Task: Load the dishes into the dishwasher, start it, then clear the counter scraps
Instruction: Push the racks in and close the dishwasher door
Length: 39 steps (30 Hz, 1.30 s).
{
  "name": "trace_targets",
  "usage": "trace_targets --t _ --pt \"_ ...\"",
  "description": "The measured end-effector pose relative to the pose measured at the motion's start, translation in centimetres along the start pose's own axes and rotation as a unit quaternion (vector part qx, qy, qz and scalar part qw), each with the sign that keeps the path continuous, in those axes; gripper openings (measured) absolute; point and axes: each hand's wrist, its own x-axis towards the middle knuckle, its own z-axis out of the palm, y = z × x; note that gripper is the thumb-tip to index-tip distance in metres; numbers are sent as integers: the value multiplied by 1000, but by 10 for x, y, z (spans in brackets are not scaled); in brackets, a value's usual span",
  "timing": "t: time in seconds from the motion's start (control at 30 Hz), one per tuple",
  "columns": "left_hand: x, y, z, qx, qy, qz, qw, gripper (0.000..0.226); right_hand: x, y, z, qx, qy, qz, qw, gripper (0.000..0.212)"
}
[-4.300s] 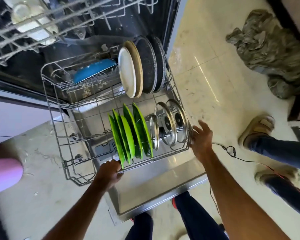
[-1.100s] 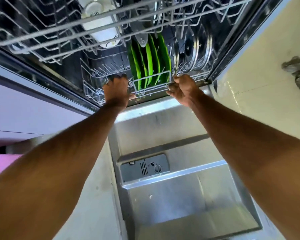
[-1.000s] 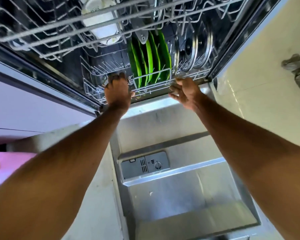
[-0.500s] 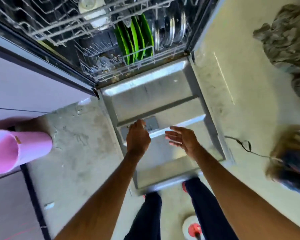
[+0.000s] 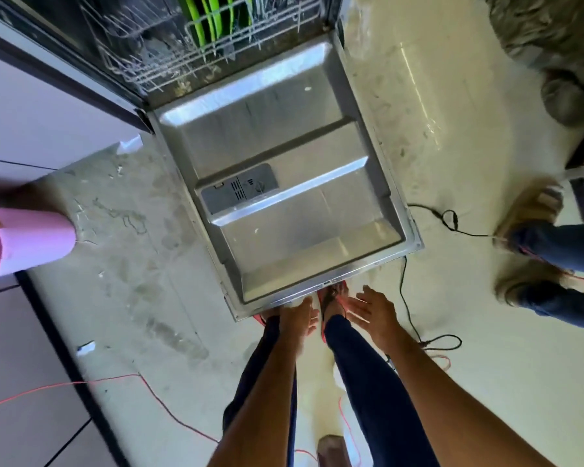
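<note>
As the left hand and right hand hung empty, fingers loosely spread, the door lay flat just ahead of them, its near edge running crosswise; the left sat closer, at the lip. Plates stood racked well beyond.

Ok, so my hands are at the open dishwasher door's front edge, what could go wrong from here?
The black cable runs beside the door corner near your right hand; it may snag or trip you. The lower rack front sits close to the sill, so the rising door might hit it if not fully seated.
</note>
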Motion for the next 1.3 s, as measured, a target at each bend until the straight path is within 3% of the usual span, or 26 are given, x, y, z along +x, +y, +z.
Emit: trace_targets --t 0.1,0.2,0.33,0.43,0.57,0.83,1.03,1.13,1.3 --pt "23 -19 13 -167 -31 -42 984 44 43 12 -6 79 12 23 997 55" --pt "64 -46 21 -275 -15 -52 960 61 91 25 -8 165 -29 51 984 92" --pt "118 -60 28 -343 16 -4 939 97 153 28 -7 243 -96 36 965 113" --pt "142 -56 24 -416 10 16 909 79 177 27 -4 288 -118 18 950 99" --pt "150 -40 21 -471 4 34 881 56 187 28 -1 321 -129 4 938 105" --pt "124 -46 18 -470 -2 22 883 82 165 29 -16 338 -151 25 929 102" --pt "26 -38 7 -470 -3 58 881 69 56 19 -17 326 -137 10 935 93" --pt "-39 -20 -7 -511 -35 87 855 41 -19 1 -12 319 -145 -2 936 86" --pt "-157 18 -32 -498 -126 154 844 55 -145 -51 11 286 -190 -40 938 88"
